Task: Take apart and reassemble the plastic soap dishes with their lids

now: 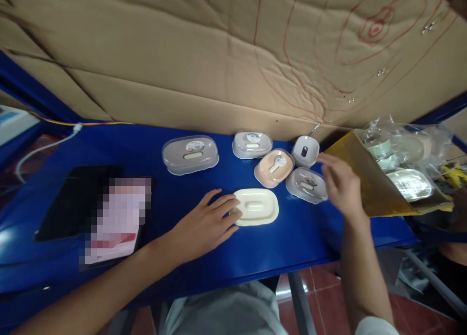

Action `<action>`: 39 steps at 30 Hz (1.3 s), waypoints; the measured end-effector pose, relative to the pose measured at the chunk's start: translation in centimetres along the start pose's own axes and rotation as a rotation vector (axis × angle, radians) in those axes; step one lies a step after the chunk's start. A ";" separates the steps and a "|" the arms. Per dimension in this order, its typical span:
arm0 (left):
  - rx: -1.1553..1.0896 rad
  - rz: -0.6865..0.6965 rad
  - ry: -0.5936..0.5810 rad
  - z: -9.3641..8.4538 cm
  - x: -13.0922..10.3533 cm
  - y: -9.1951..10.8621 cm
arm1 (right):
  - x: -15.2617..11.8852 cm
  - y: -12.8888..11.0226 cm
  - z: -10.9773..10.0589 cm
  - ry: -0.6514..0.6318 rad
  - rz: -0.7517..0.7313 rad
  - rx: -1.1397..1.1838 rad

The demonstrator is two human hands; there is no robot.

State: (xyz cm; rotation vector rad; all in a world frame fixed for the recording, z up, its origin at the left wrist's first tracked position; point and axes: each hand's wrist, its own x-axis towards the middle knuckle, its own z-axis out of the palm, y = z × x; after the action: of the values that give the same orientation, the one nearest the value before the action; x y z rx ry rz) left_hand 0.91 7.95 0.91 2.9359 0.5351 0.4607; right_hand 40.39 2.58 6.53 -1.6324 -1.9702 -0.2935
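My left hand is open, its spread fingers resting on the left end of a cream oval tray with a raised bar. At the right, my right hand reaches to the edge of a small grey-white dish with a dark slot; whether its fingertips grip the rim cannot be made out. Close below that dish sits a grey lidded box, and to its left a peach box with a round label. Two more clear-covered grey boxes stand behind, one at the centre, one farther left.
An open cardboard box with plastic-wrapped pieces stands at the right. A tablet with a blurred screen and a dark pad lie at the left. Brown paper covers the wall behind the blue table.
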 end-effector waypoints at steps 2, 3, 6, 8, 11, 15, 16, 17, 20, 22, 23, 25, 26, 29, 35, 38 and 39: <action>0.006 0.003 0.017 0.0 -0.1 -0.1 | 1.8 5.5 -0.3 -0.002 -0.007 -0.043; 0.011 0.004 0.021 0.0 -0.1 -0.1 | 2.4 7.7 0.0 -0.022 -0.026 -0.053; 0.016 -0.002 0.024 -0.1 -0.1 -0.1 | 3.1 11.3 1.8 -0.077 -0.096 -0.057; 0.013 -0.007 0.021 -0.2 -0.2 -0.2 | 2.8 11.7 3.2 -0.099 -0.132 -0.051; 0.023 0.001 0.016 -0.5 -0.3 -0.5 | 2.0 10.9 3.9 -0.105 -0.136 -0.041; 0.023 0.024 -0.002 -0.8 -0.5 -0.7 | 1.7 9.0 2.6 -0.046 -0.044 -0.013; 0.017 0.027 -0.007 -0.8 -0.5 -0.6 | 1.8 8.4 2.3 -0.027 -0.025 -0.009; 0.011 0.029 -0.015 -0.9 -0.5 -0.6 | 1.9 7.7 2.0 -0.011 -0.012 -0.007; 0.009 0.028 -0.033 -1.0 -0.3 -0.4 | 2.4 4.8 1.5 0.042 -0.024 -0.010; 0.027 -0.007 -0.035 -1.1 -0.2 -0.3 | 2.5 1.9 1.5 0.057 -0.091 -0.012; 0.034 -0.034 -0.029 -1.2 -0.2 -0.3 | 2.4 0.3 1.5 0.050 -0.143 -0.011; 0.037 -0.094 -0.003 -1.2 -0.2 -0.4 | 2.1 -3.3 1.6 -0.008 -0.255 0.000; 0.034 -0.116 0.013 -1.2 -0.2 -0.5 | 1.8 -5.1 1.7 -0.048 -0.313 0.017; 0.025 -0.160 0.058 -1.2 -0.4 -0.6 | 0.9 -9.5 2.0 -0.161 -0.443 0.072; 0.006 -0.196 0.083 -0.9 -0.6 -0.5 | -0.5 -13.6 3.1 -0.199 -0.628 -0.019; -0.003 -0.196 0.079 -0.9 -0.6 -0.4 | -0.8 -14.3 4.2 -0.209 -0.668 -0.022; -0.007 -0.192 0.070 -0.8 -0.6 -0.4 | -0.8 -14.5 4.6 -0.204 -0.676 -0.009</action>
State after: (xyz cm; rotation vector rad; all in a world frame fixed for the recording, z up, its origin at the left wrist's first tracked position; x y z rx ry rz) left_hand -0.02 8.15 1.46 2.8325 0.8127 0.5415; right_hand 25.40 0.78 4.93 -0.9764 -2.6378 -0.3954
